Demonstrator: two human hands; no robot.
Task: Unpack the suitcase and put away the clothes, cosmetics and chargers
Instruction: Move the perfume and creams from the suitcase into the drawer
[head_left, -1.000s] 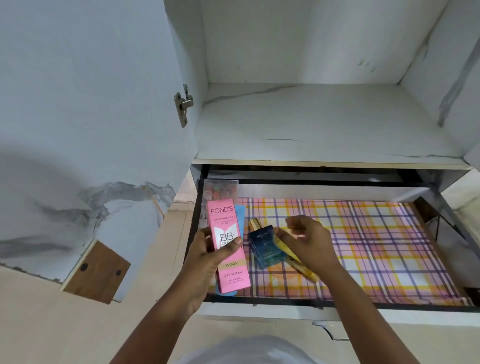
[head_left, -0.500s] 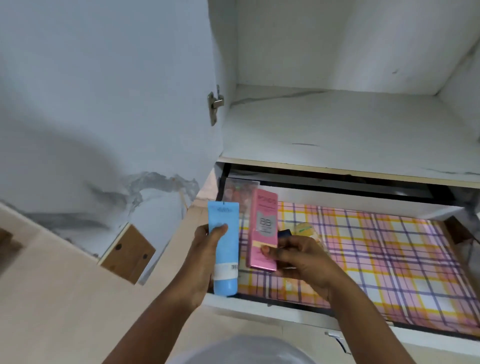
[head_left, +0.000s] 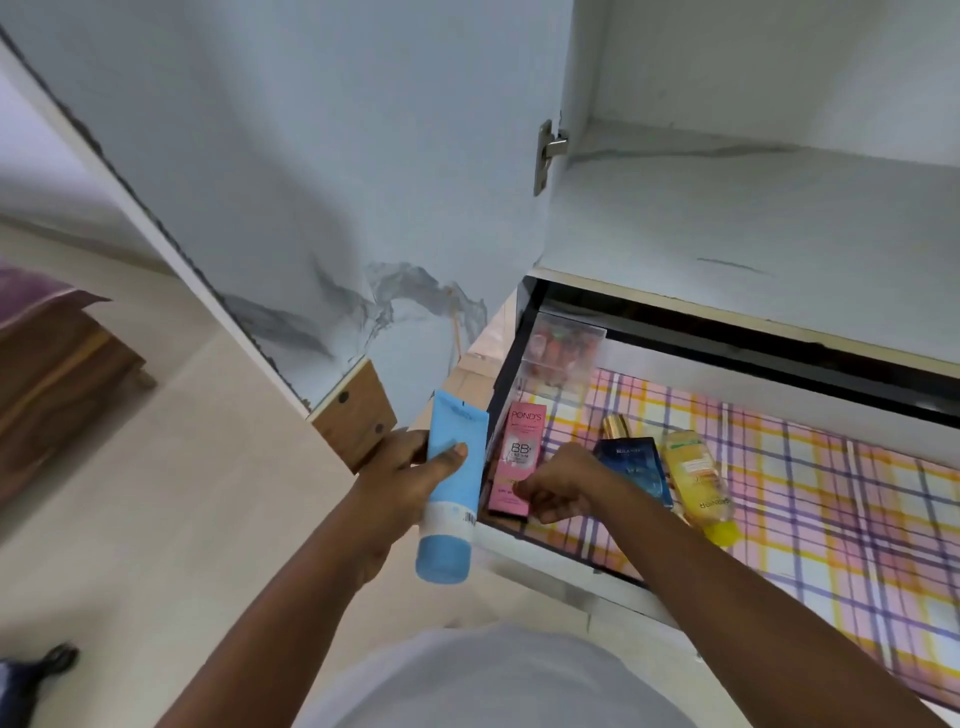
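The left hand (head_left: 402, 475) is wrapped around the middle of a blue cosmetic tube (head_left: 451, 493), thumb across its front, holding it just outside the left front corner of the open drawer (head_left: 535, 564). The tube stands nearly upright, long axis vertical, cap end down and crimped end up. It looks light and soft-walled, so a mid-body grip like this one should do, though a hard squeeze would likely dent it.

Next, the pink Pond's BB cream box (head_left: 517, 460) lies flat on the checked drawer liner (head_left: 810, 499), in the drawer's left front corner, long axis running front to back with the printed top pointing to the back. The right hand (head_left: 558, 486) has its fingers curled down onto the box's near end (whether pinching or only pressing, I cannot tell). Thin card, probably light and easily crushed; best held by its long edges.

Beside it lie a blue perfume bottle (head_left: 636, 467), likely glass and fragile, gold cap to the back, and a yellow bottle (head_left: 698, 480), cap toward the front.
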